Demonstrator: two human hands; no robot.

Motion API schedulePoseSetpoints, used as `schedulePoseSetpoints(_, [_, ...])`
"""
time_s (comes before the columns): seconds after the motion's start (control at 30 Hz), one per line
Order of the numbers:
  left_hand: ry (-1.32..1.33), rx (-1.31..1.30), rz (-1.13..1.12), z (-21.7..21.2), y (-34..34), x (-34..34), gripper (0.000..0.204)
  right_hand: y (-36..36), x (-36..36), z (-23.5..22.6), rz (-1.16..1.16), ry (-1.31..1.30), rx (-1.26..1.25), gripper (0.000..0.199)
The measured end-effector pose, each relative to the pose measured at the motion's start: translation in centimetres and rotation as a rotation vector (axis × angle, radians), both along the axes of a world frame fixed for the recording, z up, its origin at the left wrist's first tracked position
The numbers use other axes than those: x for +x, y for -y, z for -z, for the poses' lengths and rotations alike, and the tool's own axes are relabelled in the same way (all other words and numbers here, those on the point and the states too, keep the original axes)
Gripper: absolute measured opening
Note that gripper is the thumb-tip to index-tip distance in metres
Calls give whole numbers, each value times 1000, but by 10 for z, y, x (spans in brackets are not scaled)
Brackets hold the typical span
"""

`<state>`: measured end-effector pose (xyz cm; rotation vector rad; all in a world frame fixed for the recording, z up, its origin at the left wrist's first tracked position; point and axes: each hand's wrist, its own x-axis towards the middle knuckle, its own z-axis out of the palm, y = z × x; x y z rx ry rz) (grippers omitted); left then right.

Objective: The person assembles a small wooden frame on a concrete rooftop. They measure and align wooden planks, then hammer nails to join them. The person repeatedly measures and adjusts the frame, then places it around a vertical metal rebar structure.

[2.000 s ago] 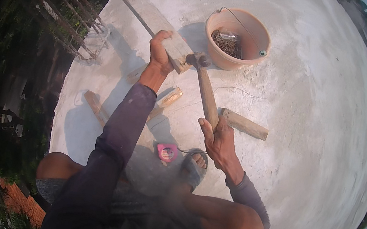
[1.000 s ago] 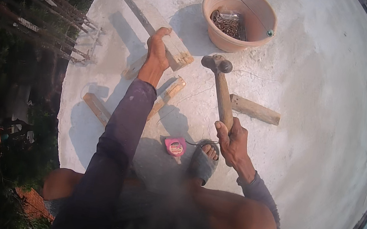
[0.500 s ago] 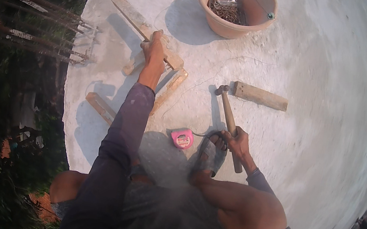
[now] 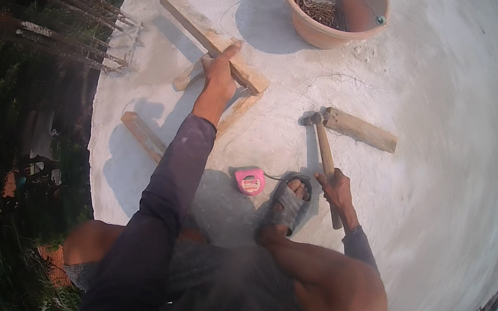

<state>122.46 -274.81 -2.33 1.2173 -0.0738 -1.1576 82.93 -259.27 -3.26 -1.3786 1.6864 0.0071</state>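
Left hand (image 4: 218, 76) lies flat on the long pale wooden plank (image 4: 212, 39), fingers pressed together along it, seemingly pinning it to the grey concrete slab (image 4: 438, 207); plank's long axis runs from upper left to lower right. Right hand (image 4: 337, 189), fingers wrapped round the wooden-handled hammer (image 4: 323, 151), rests it on the slab, head pointing away; short wood block (image 4: 360, 129) just beside the head, pink tape measure (image 4: 250, 181) near the sandalled foot (image 4: 285, 204), tan plastic basin of nails (image 4: 333, 8) beyond.
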Motion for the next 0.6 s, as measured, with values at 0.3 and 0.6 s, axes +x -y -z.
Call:
schedulePoseSetpoints(0.3, [-179, -132, 261, -18, -51, -81, 84, 86, 20, -95, -17, 82, -530, 56])
schedulePoseSetpoints(0.6, [-422, -150, 441, -30, -91, -169, 83, 202, 141, -117, -372, 347, -217, 81])
